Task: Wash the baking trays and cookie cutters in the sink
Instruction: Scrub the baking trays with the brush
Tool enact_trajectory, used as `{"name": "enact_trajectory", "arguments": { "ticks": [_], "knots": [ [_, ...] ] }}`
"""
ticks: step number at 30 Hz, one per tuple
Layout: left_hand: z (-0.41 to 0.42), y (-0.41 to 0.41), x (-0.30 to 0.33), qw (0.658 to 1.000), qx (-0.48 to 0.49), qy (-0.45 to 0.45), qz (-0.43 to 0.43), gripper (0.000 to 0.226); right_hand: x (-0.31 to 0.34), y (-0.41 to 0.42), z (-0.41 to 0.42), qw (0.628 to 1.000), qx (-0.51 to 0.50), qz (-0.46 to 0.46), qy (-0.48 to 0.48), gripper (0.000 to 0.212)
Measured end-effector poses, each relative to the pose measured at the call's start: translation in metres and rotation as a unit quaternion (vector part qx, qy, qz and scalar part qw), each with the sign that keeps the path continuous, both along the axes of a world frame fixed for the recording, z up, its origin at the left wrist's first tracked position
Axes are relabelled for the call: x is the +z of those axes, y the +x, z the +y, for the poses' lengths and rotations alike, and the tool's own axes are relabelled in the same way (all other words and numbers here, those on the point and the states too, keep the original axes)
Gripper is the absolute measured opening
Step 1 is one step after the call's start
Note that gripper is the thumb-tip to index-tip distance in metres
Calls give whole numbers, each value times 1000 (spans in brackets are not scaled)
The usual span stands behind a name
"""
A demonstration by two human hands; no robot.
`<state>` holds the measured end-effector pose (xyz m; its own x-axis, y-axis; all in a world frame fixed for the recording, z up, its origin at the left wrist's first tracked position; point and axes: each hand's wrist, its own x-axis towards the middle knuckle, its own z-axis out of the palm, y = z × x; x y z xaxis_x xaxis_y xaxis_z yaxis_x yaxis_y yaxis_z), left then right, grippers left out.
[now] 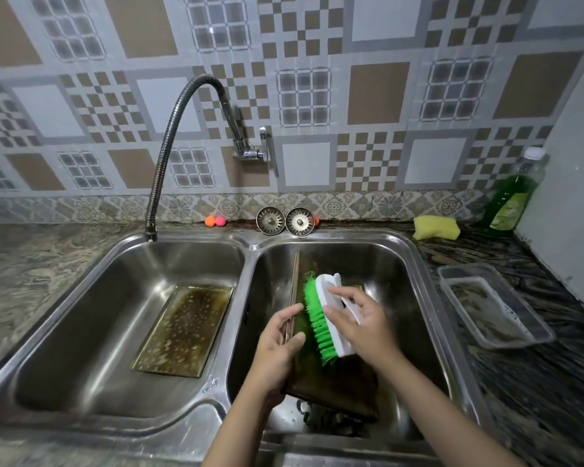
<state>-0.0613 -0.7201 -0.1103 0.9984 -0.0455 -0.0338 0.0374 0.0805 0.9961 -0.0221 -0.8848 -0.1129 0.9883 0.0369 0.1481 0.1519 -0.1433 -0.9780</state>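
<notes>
The right hand has its grip closed round the white-backed scrub brush, while the left hand pinches the edge of the dark baking tray propped in the right basin of the sink. To scrub it well, I'd brace that tray firmly and drive the bristles along it. Another tray lies soaking in the left basin.

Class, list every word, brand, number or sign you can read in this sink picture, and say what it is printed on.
No text can be read here.
Green bottle: it carries a label, but the print is too blurred to read.
Brush, trays, sink and wall tiles: patterns only, no lettering visible.
</notes>
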Motion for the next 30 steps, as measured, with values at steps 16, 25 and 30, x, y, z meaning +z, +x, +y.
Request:
{"name": "enact_trajectory", "arguments": {
  "ticks": [16, 25, 30],
  "knots": [
    [24, -3, -6, 984, -45, -173, 14, 63, 44, 69, -7, 977, -83, -10, -194, 75],
    [45, 39, 14, 968, 47, -244, 12, 85, -3, -38, 29, 987, 25, -82, -139, 73],
    [48, 44, 19, 962, 33, -270, 10, 68, -23, 0, -8, 987, -125, -5, -104, 73]
  ]
}}
